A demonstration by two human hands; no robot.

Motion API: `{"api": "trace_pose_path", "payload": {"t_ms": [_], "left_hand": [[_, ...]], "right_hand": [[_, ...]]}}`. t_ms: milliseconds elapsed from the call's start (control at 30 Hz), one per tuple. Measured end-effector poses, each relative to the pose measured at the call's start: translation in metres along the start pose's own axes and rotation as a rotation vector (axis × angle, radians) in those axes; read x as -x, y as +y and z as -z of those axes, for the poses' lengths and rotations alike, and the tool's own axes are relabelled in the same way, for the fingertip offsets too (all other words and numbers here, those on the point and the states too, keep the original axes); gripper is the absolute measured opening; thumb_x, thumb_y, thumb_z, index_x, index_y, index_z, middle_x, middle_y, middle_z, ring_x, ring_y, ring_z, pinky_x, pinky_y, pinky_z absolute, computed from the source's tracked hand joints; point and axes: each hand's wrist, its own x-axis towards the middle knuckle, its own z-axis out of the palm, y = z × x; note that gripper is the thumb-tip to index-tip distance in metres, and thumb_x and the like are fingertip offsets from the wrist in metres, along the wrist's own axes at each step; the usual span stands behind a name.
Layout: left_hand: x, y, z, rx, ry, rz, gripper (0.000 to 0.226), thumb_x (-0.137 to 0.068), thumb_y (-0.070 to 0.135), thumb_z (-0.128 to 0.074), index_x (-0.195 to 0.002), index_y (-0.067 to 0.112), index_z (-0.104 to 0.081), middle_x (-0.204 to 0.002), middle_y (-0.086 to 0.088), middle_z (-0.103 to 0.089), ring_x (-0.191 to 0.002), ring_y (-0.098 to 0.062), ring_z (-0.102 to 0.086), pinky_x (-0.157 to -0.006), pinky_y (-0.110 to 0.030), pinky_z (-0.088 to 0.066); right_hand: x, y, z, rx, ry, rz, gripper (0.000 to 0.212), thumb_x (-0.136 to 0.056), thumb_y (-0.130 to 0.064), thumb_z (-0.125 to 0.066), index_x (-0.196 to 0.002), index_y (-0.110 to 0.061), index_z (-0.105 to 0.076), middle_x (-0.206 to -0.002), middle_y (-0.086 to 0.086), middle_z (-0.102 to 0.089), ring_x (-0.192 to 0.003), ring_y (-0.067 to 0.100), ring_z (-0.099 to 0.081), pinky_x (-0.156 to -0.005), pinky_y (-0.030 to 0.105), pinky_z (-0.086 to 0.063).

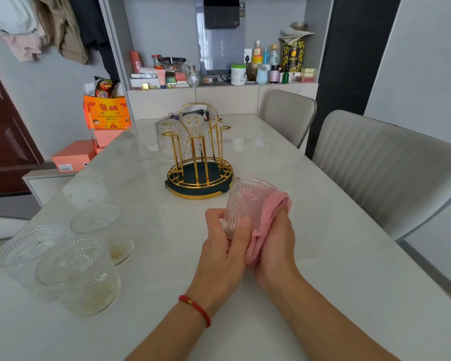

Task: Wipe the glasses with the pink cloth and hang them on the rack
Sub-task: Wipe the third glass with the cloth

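My left hand point(223, 246) grips a ribbed clear glass point(245, 201) by its base, tilted with the mouth pointing away, just above the table. My right hand point(276, 246) holds the pink cloth point(268, 212) pressed against the glass's right side. The gold rack point(198, 175) on a dark round base stands behind the hands at mid-table. Two glasses hang upside down on its pegs, one on the left point(167, 138) and one in the middle point(193, 125). Three more glasses point(97, 222) stand upright at the near left of the table.
The white marble table point(323, 256) stretches from me to a cabinet shelf crowded with bottles and boxes. Two grey chairs point(385, 173) stand along the right side. Orange and pink boxes point(107, 113) sit beyond the left edge.
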Motion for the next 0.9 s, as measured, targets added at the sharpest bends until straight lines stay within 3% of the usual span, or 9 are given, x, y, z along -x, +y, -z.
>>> {"api": "trace_pose_path", "payload": {"t_ms": [133,233,300,400,467,567,667,833,900], "left_hand": [[-0.006,0.003,0.012,0.177,-0.096,0.159,0.035,-0.101,0.057,-0.040,-0.100,0.023,-0.037,-0.061,0.002,-0.049,-0.054,-0.015,-0.040,-0.051,-0.034,-0.040],[-0.007,0.001,0.007,0.121,-0.082,0.270,0.037,-0.102,0.061,-0.034,-0.103,0.025,-0.036,-0.060,0.000,-0.051,-0.050,-0.015,-0.042,-0.048,-0.026,-0.036],[-0.005,0.000,-0.002,0.035,-0.030,0.270,0.040,-0.094,0.075,-0.031,-0.110,0.038,-0.034,-0.064,-0.001,-0.058,-0.054,-0.014,-0.052,-0.052,-0.027,-0.044],[0.001,-0.001,-0.014,0.027,0.045,0.184,0.045,-0.087,0.082,-0.041,-0.110,0.044,-0.035,-0.088,0.007,-0.071,-0.075,-0.008,-0.069,-0.072,-0.036,-0.060],[-0.001,0.004,-0.014,0.077,0.066,0.244,0.040,-0.095,0.072,-0.042,-0.107,0.034,-0.039,-0.092,0.003,-0.067,-0.072,-0.011,-0.067,-0.066,-0.036,-0.058],[-0.008,0.011,-0.004,0.325,0.032,0.544,0.072,-0.085,0.080,-0.040,-0.097,0.012,-0.056,-0.066,-0.006,-0.053,-0.047,-0.015,-0.045,-0.046,-0.025,-0.037],[-0.007,0.011,-0.003,0.323,-0.068,0.611,0.078,-0.094,0.079,-0.024,-0.056,0.015,-0.047,-0.053,-0.003,-0.036,-0.043,-0.013,-0.027,-0.047,-0.024,-0.020],[-0.003,0.004,-0.011,0.074,-0.007,0.411,0.053,-0.091,0.076,-0.027,-0.099,0.025,-0.037,-0.061,0.000,-0.045,-0.045,-0.011,-0.040,-0.043,-0.024,-0.033],[0.001,0.002,-0.008,0.128,-0.050,0.375,0.062,-0.081,0.082,-0.034,-0.103,0.024,-0.034,-0.061,0.000,-0.045,-0.047,-0.012,-0.038,-0.043,-0.024,-0.032]], "right_hand": [[-0.005,-0.004,0.008,-0.080,0.002,-0.115,0.048,-0.106,-0.051,-0.033,-0.094,-0.020,-0.068,-0.068,0.002,-0.074,-0.056,0.018,-0.071,-0.058,0.031,-0.056],[-0.004,-0.010,0.005,-0.093,0.066,-0.177,0.071,-0.105,-0.054,-0.027,-0.059,-0.010,-0.058,-0.037,0.005,-0.050,-0.028,0.018,-0.049,-0.039,0.015,-0.040],[-0.003,-0.009,-0.001,-0.099,0.086,-0.112,0.076,-0.105,-0.053,-0.028,-0.053,-0.009,-0.062,-0.044,0.012,-0.058,-0.035,0.023,-0.058,-0.042,0.024,-0.050],[-0.001,-0.002,-0.008,-0.054,0.159,0.018,0.050,-0.103,-0.044,-0.035,-0.086,-0.010,-0.066,-0.084,0.013,-0.072,-0.076,0.032,-0.072,-0.077,0.053,-0.060],[0.001,0.001,-0.006,-0.056,0.145,0.046,0.047,-0.104,-0.040,-0.033,-0.086,-0.011,-0.065,-0.076,0.010,-0.071,-0.070,0.026,-0.071,-0.067,0.039,-0.060],[0.003,-0.008,-0.004,-0.148,0.133,-0.063,0.055,-0.108,-0.039,-0.027,-0.071,-0.007,-0.053,-0.042,0.005,-0.055,-0.030,0.013,-0.054,-0.034,0.015,-0.041],[0.001,-0.014,-0.003,-0.142,0.152,-0.137,0.064,-0.107,-0.046,-0.024,-0.062,-0.006,-0.045,-0.043,0.012,-0.045,-0.022,0.013,-0.042,-0.035,0.018,-0.033],[-0.003,-0.006,-0.004,-0.149,0.196,-0.008,0.052,-0.100,-0.053,-0.036,-0.071,-0.016,-0.060,-0.065,0.009,-0.060,-0.048,0.027,-0.057,-0.051,0.030,-0.048],[-0.002,-0.003,-0.003,-0.110,0.183,0.022,0.051,-0.080,-0.062,-0.042,-0.074,-0.015,-0.061,-0.070,0.009,-0.060,-0.052,0.026,-0.057,-0.050,0.028,-0.048]]}}
